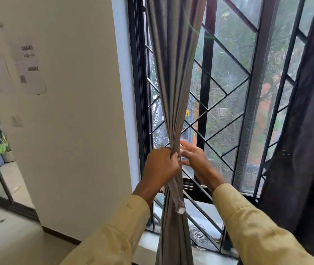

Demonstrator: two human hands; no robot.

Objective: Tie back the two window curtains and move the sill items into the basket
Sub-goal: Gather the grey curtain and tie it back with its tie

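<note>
The person stands close to the window, both arms in pale yellow sleeves (114,236) raised to the grey curtain (173,83). This curtain hangs on the left side of the window and is gathered into a tight bunch at about the height of the hands, fanning out again above and below. The left hand (160,167) is clenched round that bunch, with the fingers curled into the folds. From under this hand a narrow strip (177,199) of the same grey cloth hangs down against the curtain, its end whitish and frayed.

The right hand (196,161) is on the other side of the bunch with its fingers straight and spread, holding nothing. Its fingertips are right at the fabric, but I cannot tell if they touch it.

The dark curtain (305,131) hangs loose at the right edge of the window, well apart from the hands. Behind both curtains is a black grille (227,60) with mesh. On the sill (146,243), behind the bars, lies something pale and coiled, too blurred to name.

To the left, papers (28,69) are stuck on the white wall (76,111), and potted plants (3,148) stand beyond it.
</note>
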